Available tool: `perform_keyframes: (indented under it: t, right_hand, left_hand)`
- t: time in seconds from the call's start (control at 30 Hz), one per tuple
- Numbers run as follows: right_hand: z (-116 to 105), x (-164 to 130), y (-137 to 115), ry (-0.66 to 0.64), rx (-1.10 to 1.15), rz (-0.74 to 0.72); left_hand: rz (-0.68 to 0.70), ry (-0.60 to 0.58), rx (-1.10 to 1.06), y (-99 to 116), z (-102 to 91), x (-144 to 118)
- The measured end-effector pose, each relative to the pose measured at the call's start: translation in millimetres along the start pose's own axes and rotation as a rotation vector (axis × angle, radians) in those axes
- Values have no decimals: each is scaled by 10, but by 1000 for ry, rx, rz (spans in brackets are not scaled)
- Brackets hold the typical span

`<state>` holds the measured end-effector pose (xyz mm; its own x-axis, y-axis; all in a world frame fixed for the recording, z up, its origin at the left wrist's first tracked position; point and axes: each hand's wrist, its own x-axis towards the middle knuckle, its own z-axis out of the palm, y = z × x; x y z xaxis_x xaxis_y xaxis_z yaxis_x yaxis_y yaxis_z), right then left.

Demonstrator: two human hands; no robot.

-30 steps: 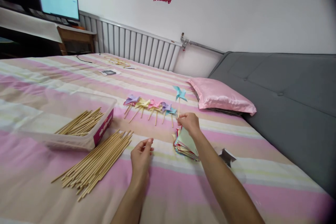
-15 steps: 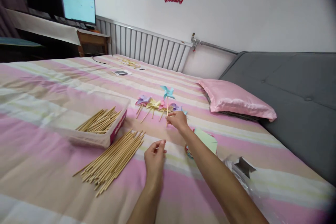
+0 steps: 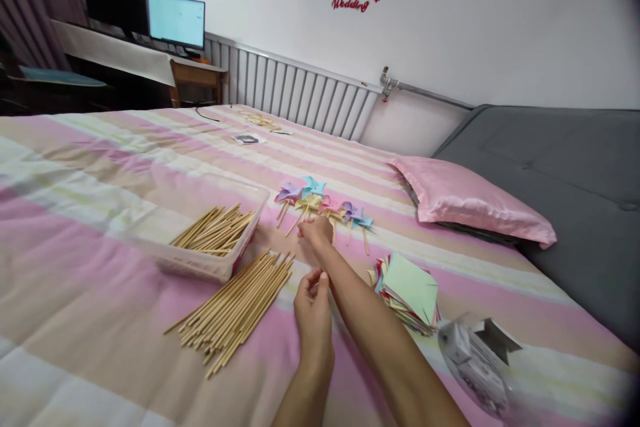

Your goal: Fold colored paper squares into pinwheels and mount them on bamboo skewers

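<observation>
Fingers of the right hand (image 3: 316, 229) pinch the stick of a blue pinwheel (image 3: 313, 186), its stick running toward the person, head lying among the pinwheel row (image 3: 327, 203). Left hand (image 3: 313, 300), fingertips together, hovers nearer the loose sticks (image 3: 235, 310).

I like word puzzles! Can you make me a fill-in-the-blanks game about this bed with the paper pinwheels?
1. The right hand sets down a ____ paper pinwheel.
2. Loose bamboo sticks lie on the striped ____.
3. More sticks sit in a clear plastic ____.
4. The satin pillow is ____.

Missing words: blue; bedspread; box; pink
</observation>
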<state>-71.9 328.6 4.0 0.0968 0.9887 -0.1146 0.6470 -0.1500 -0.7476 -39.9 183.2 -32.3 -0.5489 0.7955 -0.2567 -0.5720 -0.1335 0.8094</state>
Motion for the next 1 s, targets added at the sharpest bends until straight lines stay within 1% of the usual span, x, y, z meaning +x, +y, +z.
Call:
perform_keyframes:
  t: [0.13,0.3,0.47,0.7,0.83,1.0]
  right_hand:
    - [23,71,64,-54,-10,40]
    - [99,134,142,-104,0,65]
    - [183,183,175,-119,35,78]
    - [270,240,173,-159,74,67]
    - [292,242,177,-171,84,69]
    - [280,215,182,-155,108,76]
  left_hand:
    - [-31,-25,-13,-9,2,-9]
    - [-29,-35,24,-15,-4,-10]
    - [-12,-40,41,-7,-14,-16]
    - [-30,-24,34,30,-9,-27]
    - [-9,-14,43,44,-6,-30]
    - [-16,-14,42,34,-7,-26]
